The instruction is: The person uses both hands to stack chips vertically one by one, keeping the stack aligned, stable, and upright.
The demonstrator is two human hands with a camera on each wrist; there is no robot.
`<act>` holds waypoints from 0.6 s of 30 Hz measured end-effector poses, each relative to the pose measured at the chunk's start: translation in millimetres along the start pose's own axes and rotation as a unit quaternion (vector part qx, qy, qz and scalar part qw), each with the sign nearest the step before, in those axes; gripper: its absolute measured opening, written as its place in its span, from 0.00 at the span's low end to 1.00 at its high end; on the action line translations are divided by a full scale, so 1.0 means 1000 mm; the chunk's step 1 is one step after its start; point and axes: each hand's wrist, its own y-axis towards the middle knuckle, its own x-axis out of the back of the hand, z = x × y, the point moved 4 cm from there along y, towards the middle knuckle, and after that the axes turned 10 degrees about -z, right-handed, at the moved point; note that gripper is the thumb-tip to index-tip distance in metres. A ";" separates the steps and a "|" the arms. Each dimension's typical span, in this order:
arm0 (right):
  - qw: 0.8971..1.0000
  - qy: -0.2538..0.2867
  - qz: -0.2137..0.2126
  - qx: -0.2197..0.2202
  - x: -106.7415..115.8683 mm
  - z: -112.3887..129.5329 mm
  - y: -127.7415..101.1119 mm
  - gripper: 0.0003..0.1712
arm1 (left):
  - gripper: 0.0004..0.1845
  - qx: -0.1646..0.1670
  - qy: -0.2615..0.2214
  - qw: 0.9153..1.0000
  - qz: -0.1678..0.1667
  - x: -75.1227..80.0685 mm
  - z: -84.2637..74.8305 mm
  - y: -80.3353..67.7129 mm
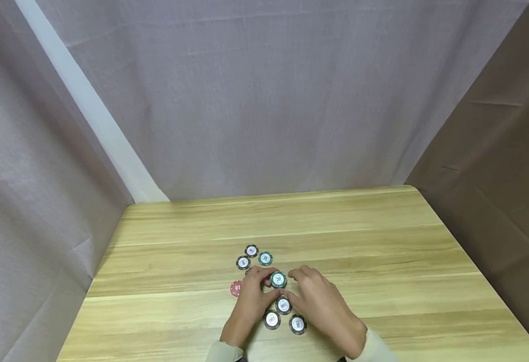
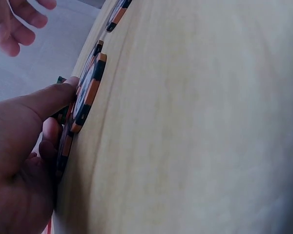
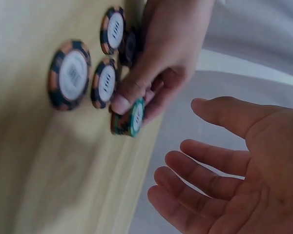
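Observation:
My left hand (image 1: 252, 297) pinches a short stack of poker chips between thumb and fingers. On top of the stack lies a green chip marked 20 (image 1: 278, 279); darker chips show beneath it at the stack's side (image 3: 120, 126). Just to the right is my right hand (image 1: 321, 299), its fingers spread and loosely bent, with nothing in its grasp. Close by the left thumb lies a black chip marked 100 (image 1: 283, 305). Two more black chips, one left (image 1: 271, 320) and one right (image 1: 298, 325), lie nearer the front.
Past the left hand lie two black chips (image 1: 251, 251) (image 1: 243, 262) and a green chip (image 1: 265, 258). A red chip marked 10 (image 1: 236, 288) is partly covered by the left hand. The wooden table (image 1: 382, 241) meets grey curtains (image 1: 264, 110) behind.

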 end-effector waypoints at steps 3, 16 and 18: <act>1.000 -0.018 0.007 0.019 -0.002 0.001 -0.011 0.22 | 0.24 0.006 0.000 1.000 0.004 0.000 0.000 0.000; 0.996 -0.014 0.075 0.044 -0.029 -0.012 -0.051 0.25 | 0.25 0.012 -0.016 1.000 0.009 0.000 0.002 0.001; 0.995 -0.016 0.087 0.035 -0.033 -0.014 -0.055 0.27 | 0.25 0.012 -0.018 1.000 0.009 0.000 0.002 0.000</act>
